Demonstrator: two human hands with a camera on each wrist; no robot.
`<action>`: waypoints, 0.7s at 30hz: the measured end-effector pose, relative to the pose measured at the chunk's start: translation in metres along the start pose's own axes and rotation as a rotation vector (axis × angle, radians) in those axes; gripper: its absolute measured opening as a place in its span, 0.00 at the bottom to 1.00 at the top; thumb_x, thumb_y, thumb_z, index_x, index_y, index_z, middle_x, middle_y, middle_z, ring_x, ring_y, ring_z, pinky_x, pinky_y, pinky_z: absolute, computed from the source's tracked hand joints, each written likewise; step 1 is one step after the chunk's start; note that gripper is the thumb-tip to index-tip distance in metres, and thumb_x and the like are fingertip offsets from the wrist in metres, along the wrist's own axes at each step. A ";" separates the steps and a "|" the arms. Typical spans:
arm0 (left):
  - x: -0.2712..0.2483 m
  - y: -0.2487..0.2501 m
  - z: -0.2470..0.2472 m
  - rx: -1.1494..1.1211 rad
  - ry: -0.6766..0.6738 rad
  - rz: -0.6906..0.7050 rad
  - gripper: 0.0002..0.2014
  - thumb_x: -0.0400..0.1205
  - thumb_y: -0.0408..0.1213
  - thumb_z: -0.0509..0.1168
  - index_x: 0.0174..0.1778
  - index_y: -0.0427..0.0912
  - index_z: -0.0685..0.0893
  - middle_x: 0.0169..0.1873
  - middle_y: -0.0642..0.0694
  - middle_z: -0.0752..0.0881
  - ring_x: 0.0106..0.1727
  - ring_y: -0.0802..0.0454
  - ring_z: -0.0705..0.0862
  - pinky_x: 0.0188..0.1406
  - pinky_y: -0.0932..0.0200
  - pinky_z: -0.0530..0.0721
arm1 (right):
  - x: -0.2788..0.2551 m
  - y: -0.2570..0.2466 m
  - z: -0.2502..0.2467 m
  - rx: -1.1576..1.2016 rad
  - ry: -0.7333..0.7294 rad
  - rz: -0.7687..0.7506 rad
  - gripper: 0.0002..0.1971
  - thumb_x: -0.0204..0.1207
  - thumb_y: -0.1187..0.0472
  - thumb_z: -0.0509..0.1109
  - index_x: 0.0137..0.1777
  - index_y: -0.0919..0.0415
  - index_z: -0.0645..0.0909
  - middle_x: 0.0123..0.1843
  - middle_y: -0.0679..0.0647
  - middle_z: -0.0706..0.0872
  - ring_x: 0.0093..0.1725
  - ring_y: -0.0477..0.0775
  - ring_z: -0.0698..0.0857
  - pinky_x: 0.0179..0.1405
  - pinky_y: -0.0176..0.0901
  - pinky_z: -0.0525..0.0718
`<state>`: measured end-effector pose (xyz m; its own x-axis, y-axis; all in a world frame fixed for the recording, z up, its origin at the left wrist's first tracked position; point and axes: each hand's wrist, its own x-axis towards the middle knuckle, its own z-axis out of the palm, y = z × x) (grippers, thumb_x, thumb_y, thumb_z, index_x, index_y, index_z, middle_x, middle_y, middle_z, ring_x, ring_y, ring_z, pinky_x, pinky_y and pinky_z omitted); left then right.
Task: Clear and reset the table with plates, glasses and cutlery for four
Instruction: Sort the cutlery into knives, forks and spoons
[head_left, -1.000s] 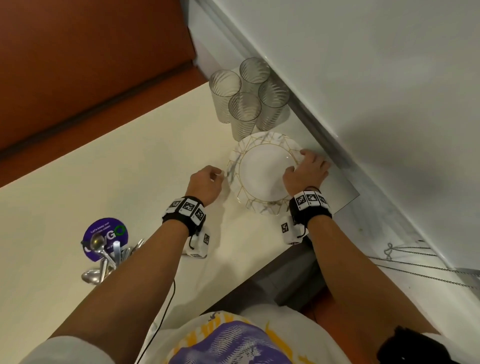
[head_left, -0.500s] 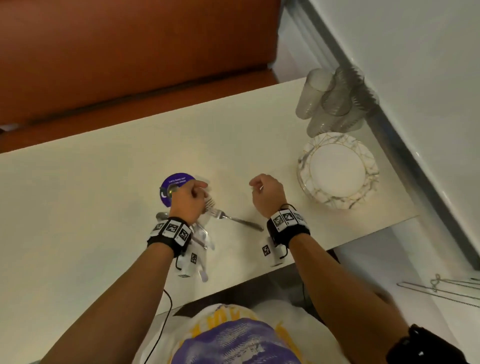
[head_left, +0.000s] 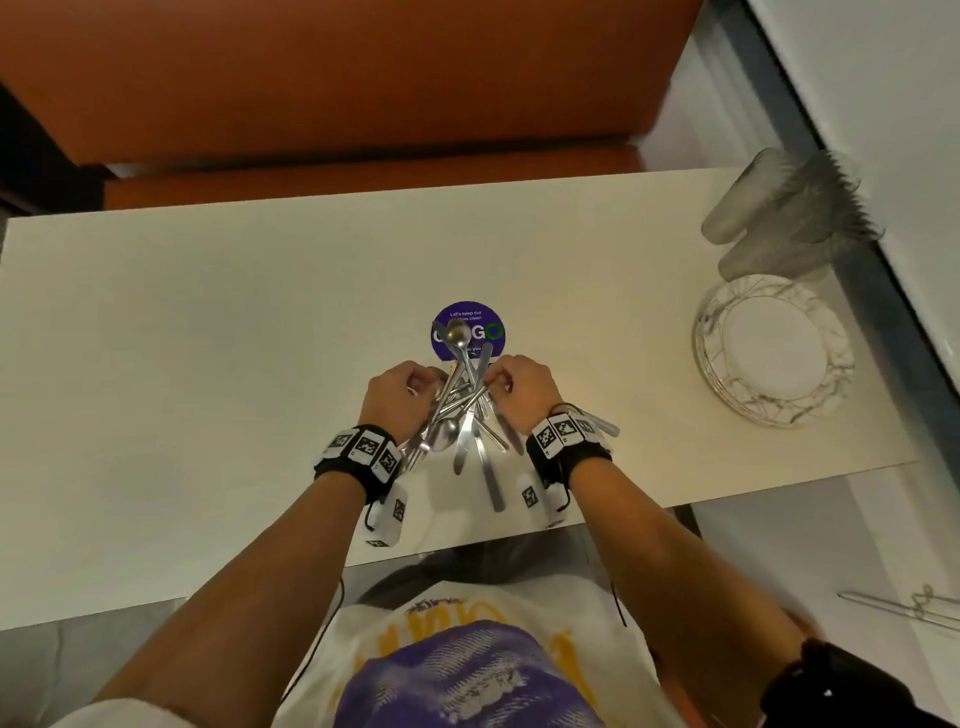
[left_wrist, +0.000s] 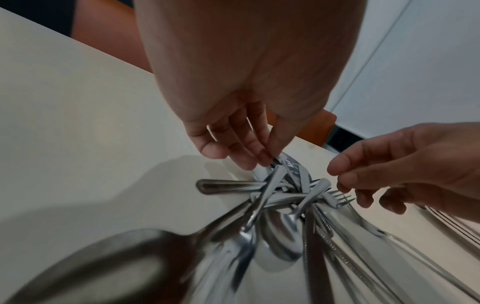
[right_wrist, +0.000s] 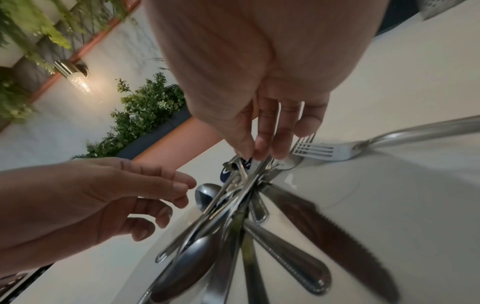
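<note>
Both hands have left the plate stack (head_left: 774, 351), which sits well off to the right of the fingers, and now meet over the cutlery pile (head_left: 465, 421) on the bench (head_left: 208, 338). The left hand (head_left: 400, 397) pinches one handle; the right hand (head_left: 519, 387) pinches another, so sorting for the four settings seems under way.

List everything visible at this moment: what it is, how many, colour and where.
cutlery pile: spoons, forks and knives, count unclear, silver, crossed in a heap at the table's near-middle
sticker: one, purple, round, on the table just beyond the pile, partly covered by it
plates: a stack, count unclear, white with gold lines, near right end of the table
glasses: a cluster, blurred, clear ribbed, far right corner beyond the plates
table: one, cream
bench seat: one, orange-brown, beyond the table
left hand: fingers pinching pieces at the pile's left
right hand: fingers pinching pieces at the pile's right
</note>
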<state>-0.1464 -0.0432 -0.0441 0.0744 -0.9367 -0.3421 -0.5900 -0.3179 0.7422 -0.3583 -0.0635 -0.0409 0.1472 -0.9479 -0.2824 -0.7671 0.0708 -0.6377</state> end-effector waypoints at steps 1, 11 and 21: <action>-0.001 -0.004 -0.001 0.004 0.006 -0.011 0.04 0.83 0.39 0.72 0.51 0.47 0.91 0.43 0.53 0.90 0.43 0.62 0.86 0.37 0.75 0.77 | 0.000 -0.002 0.003 -0.014 -0.008 -0.006 0.08 0.79 0.67 0.68 0.51 0.56 0.88 0.50 0.53 0.88 0.48 0.52 0.86 0.50 0.45 0.86; -0.009 -0.018 0.009 0.272 -0.110 -0.108 0.25 0.66 0.63 0.81 0.48 0.53 0.82 0.43 0.56 0.86 0.43 0.54 0.85 0.42 0.56 0.83 | 0.000 -0.002 0.017 -0.205 -0.092 0.157 0.05 0.74 0.56 0.75 0.47 0.49 0.84 0.47 0.48 0.86 0.45 0.51 0.86 0.49 0.48 0.88; -0.004 -0.022 0.008 0.331 -0.085 -0.084 0.20 0.71 0.57 0.80 0.49 0.54 0.80 0.45 0.53 0.86 0.46 0.50 0.85 0.41 0.57 0.78 | -0.001 0.011 0.014 -0.161 -0.058 0.301 0.09 0.77 0.56 0.78 0.54 0.54 0.84 0.52 0.53 0.87 0.48 0.52 0.86 0.51 0.46 0.87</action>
<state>-0.1402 -0.0313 -0.0642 0.0747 -0.8892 -0.4514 -0.8144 -0.3156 0.4870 -0.3580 -0.0574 -0.0574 -0.0687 -0.8723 -0.4841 -0.8694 0.2903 -0.3998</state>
